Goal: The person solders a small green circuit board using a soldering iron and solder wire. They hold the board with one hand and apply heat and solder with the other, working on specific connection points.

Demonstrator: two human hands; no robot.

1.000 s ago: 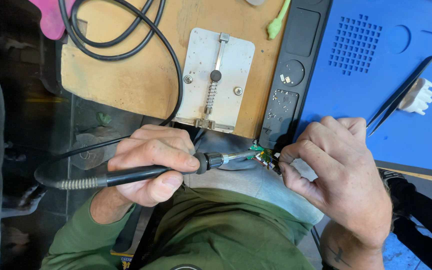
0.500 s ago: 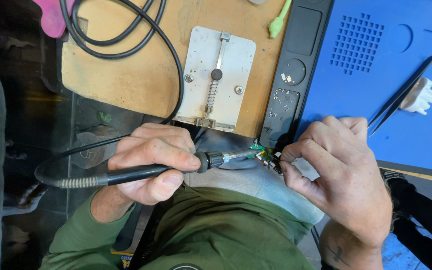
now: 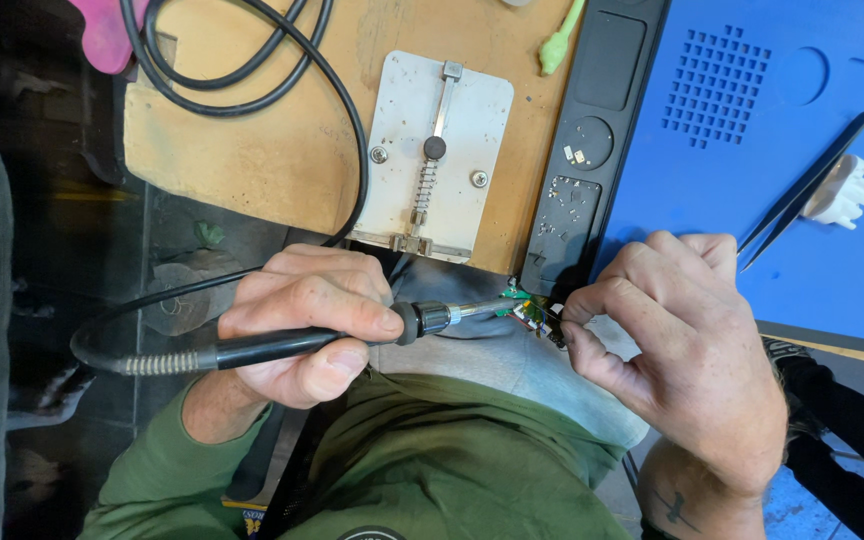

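Both fists curl: left hand grips iron.

Open blue mat far right, crossed only by tweezers; far left blocked by coiled cable and metal holder plate.

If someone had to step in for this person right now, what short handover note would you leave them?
Left hand: grips a black soldering iron like a pen, its tip against the small green circuit board.
Right hand: pinches that board by its edge, held in the air just off the front edge of the bench, above the lap.
Nearby: metal board holder unused on the wooden board; black tweezers on the blue mat.
Done: board held, iron applied.
Left: whether the joint is finished is too small to tell.
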